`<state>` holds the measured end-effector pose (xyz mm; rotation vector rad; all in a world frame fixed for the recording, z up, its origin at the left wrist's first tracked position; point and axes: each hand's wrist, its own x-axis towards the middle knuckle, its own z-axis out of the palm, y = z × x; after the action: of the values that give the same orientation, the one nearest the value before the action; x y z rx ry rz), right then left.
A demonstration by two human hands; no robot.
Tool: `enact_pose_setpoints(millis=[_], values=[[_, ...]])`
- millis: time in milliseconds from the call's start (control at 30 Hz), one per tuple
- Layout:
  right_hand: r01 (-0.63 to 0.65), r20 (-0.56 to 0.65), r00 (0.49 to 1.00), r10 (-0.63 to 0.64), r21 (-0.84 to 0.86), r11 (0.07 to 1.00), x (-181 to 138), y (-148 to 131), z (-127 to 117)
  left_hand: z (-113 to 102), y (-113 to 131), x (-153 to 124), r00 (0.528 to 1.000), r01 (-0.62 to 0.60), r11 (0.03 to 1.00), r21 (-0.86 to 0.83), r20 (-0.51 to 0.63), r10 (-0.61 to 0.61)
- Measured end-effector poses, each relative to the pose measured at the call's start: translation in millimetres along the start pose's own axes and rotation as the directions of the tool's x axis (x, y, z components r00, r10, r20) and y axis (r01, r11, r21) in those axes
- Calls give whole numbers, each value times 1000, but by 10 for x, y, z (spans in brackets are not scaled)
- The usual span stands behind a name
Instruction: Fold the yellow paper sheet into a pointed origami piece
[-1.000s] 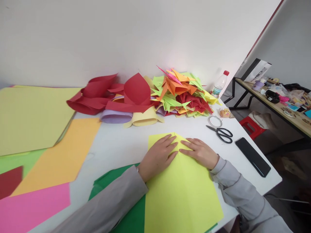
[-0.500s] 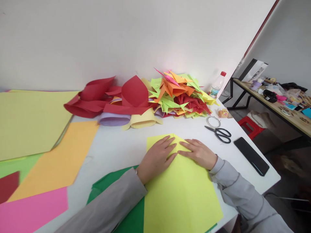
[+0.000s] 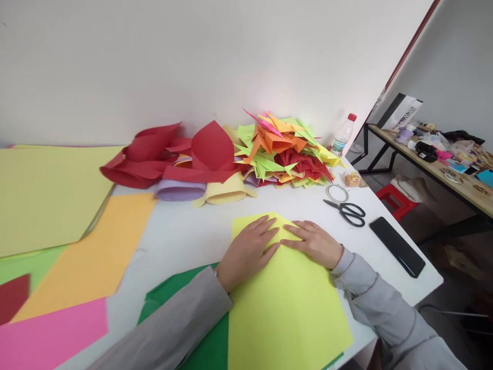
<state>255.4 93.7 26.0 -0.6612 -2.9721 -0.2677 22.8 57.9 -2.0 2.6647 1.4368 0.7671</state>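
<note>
A large yellow-green sheet of paper (image 3: 287, 303) lies on the white table (image 3: 185, 231), its far corners folded inward to a point. My left hand (image 3: 248, 249) lies flat on the left flap with its fingers stretched out. My right hand (image 3: 314, 241) presses flat on the right flap, fingers together and extended. The fingertips of the two hands almost meet at the centre crease. A green sheet (image 3: 185, 308) lies under the yellow-green one.
A pile of folded paper shapes (image 3: 285, 149) and red curled paper (image 3: 173, 154) sit at the back. Scissors (image 3: 346, 210), a tape ring (image 3: 337, 192), a black phone (image 3: 396, 246) and a bottle (image 3: 342, 136) lie right. Coloured sheets (image 3: 57, 205) cover the left.
Both hands stay pressed on the folded flaps; only the view has shifted slightly.
</note>
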Motion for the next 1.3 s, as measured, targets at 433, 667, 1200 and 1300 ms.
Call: enact_pose_setpoints(millis=[433, 667, 1200, 1300], values=[[-8, 6, 1000, 8, 0, 1000, 6, -10, -4, 13, -18, -6, 1000, -3, 1000, -30, -20, 2], [-9, -9, 1000, 9, 10, 1000, 10, -9, 0, -3, -6, 1, 1000, -11, 1000, 14, -1, 11], [-29, 38, 999, 27, 47, 998, 9, -7, -6, -24, 13, 8, 1000, -20, 999, 40, 22, 19], [-27, 44, 999, 25, 42, 999, 12, -5, -15, -19, 13, 9, 999, -20, 999, 35, 27, 19]])
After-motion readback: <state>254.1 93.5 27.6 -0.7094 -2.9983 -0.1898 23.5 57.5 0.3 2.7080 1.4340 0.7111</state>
